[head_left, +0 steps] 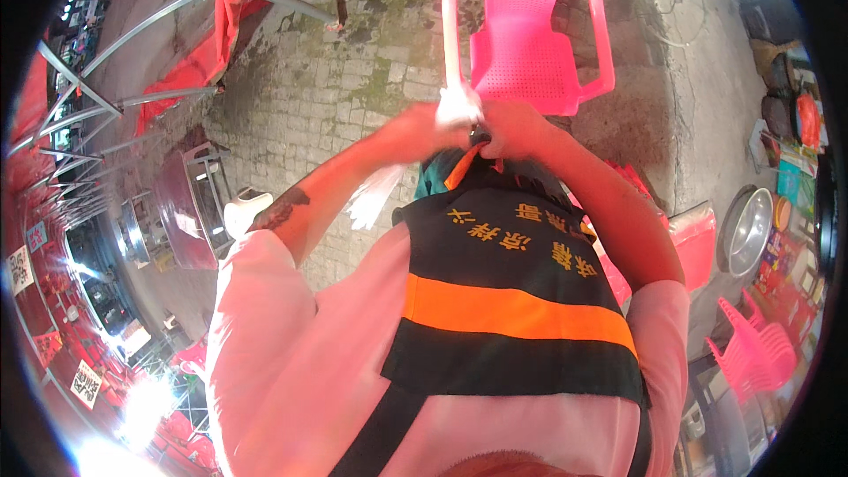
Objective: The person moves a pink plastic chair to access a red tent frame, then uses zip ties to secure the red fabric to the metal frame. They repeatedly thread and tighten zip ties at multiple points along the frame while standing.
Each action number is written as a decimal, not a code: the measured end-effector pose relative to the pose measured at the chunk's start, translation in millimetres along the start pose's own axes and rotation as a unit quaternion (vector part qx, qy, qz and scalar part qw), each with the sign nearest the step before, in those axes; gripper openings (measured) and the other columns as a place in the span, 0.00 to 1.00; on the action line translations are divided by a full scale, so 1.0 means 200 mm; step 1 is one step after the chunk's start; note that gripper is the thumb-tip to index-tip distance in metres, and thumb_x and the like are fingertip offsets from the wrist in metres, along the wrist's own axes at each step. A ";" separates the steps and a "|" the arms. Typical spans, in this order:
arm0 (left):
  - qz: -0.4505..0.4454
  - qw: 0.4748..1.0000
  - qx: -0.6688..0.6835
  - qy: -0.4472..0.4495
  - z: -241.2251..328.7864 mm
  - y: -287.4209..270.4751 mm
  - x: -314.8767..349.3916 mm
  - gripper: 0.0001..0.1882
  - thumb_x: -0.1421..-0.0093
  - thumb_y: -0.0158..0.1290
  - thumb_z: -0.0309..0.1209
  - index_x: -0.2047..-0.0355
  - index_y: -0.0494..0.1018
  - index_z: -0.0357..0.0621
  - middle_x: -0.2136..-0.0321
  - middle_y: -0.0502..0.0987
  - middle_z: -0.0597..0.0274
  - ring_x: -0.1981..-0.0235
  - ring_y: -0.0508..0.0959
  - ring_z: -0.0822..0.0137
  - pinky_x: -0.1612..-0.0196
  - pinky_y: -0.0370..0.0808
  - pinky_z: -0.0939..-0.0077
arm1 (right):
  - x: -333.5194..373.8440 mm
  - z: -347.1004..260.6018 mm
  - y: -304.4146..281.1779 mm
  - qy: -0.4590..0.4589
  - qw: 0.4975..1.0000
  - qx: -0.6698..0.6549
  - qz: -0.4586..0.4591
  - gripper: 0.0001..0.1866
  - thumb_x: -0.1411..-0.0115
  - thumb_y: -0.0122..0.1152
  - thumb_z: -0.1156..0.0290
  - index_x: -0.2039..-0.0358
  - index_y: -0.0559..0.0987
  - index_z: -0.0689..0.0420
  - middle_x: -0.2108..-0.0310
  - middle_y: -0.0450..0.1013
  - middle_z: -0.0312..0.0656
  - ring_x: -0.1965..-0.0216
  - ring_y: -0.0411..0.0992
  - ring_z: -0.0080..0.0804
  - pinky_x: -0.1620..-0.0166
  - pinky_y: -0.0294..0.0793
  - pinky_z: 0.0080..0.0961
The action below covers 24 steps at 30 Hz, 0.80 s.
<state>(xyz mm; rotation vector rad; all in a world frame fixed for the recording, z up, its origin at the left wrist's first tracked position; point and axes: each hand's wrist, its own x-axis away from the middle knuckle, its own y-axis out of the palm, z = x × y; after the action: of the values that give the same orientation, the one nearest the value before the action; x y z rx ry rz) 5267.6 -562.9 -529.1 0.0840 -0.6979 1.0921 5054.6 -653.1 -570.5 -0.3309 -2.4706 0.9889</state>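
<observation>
Both arms reach forward and my hands meet in front of the black apron [512,247] with its orange band. My left hand [433,131] is closed and blurred by motion, with a bright white crumpled piece [459,106], like tissue or thin plastic, at its fingers. My right hand [512,130] is closed right beside it, near the apron's gathered edge. A small dark thing [480,136] shows between the hands, too small to name. Below my left forearm hangs a white stringy or filmy thing [375,199]; what bears it is hidden.
A pink plastic armchair [530,57] stands just beyond my hands on the paved ground. Metal frame poles with red cloth [231,13] are at the left, near a folding table [185,208]. At the right are a metal basin [746,230] and another pink chair [755,349].
</observation>
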 end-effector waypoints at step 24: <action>-0.112 0.989 -0.082 0.058 0.30 0.39 0.06 0.31 0.29 0.45 0.48 0.33 0.58 0.44 0.47 0.76 0.39 0.47 0.76 0.39 0.44 0.73 0.53 | 0.21 0.19 -0.14 -0.051 0.989 -0.103 -0.092 0.13 0.50 0.70 0.71 0.64 0.83 0.60 0.68 0.81 0.50 0.67 0.81 0.48 0.63 0.79 0.42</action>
<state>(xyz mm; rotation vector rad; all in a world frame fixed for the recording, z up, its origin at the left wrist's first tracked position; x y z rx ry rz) 5176.9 -539.2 -496.0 -0.0407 -0.6549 0.8156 4998.6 -680.0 -561.7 -0.1158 -2.6473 0.6925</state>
